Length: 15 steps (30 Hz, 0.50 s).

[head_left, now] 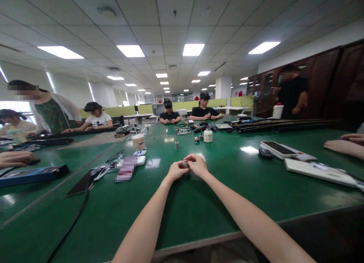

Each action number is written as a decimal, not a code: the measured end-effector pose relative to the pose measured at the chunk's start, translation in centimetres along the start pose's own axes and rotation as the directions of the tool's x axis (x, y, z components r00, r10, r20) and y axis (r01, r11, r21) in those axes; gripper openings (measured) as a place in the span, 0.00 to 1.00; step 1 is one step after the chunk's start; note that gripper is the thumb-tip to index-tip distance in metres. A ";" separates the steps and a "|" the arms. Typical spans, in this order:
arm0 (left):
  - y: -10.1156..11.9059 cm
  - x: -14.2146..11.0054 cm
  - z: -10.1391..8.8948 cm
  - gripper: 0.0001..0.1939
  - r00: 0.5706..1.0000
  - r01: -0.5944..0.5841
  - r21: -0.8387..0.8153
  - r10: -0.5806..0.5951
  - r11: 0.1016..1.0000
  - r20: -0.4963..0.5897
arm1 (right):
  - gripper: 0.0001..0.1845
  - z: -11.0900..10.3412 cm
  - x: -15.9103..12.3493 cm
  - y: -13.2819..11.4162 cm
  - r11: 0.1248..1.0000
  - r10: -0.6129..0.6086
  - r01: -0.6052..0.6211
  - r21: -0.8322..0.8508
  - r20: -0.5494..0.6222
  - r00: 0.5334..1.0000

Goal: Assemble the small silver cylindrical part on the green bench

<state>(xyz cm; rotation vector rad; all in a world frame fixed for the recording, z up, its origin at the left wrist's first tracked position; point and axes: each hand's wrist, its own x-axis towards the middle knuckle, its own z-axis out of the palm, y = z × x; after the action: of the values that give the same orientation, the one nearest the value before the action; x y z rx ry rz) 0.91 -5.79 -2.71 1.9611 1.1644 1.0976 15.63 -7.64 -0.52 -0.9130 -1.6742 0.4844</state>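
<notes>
Both my arms reach forward over the green table [224,202]. My left hand [176,170] and my right hand [197,165] meet near its middle, fingers closed around a small, silvery piece [185,163]. Its kind is too small to make out, and the fingers hide most of it. Just beyond the hands a small grey metal cylinder [176,145] stands upright. Farther back are a white jar [208,135] and a small shiny metal part [196,140] beside it.
To the left are a cup [139,142], a pixelated purple item [126,168], a dark flat panel [81,182] with a cable and a blue box [34,175]. A phone [278,148], a black mouse [265,153] and a white keyboard [318,172] lie right. Several people sit or stand around.
</notes>
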 end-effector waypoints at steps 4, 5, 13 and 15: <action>0.3 -0.1 0.0 0.18 1.000 0.014 0.019 -0.015 1.000 0.006 | 0.08 0.0 0.0 0.3 0.999 -0.008 0.008 -0.042 -0.010 1.000; 0.3 -0.1 -0.1 0.18 1.000 0.014 0.019 -0.014 1.000 0.012 | 0.08 0.0 0.0 0.3 0.999 -0.008 0.007 -0.052 -0.005 1.000; 0.1 -0.1 0.0 0.18 0.999 0.029 -0.041 -0.028 0.999 0.027 | 0.11 -0.2 -0.3 -0.1 0.996 0.081 -0.084 -0.022 -0.117 0.990; 0.0 0.0 0.1 0.18 0.999 0.021 -0.049 -0.020 0.999 0.026 | 0.13 -0.1 -0.2 0.1 0.994 0.106 -0.102 0.037 -0.151 0.983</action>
<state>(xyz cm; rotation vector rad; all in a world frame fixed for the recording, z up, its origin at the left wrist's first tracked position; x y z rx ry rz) 1.02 -5.80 -2.75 1.9161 1.1314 1.0770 15.79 -7.72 -0.65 -0.9953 -1.4830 0.4954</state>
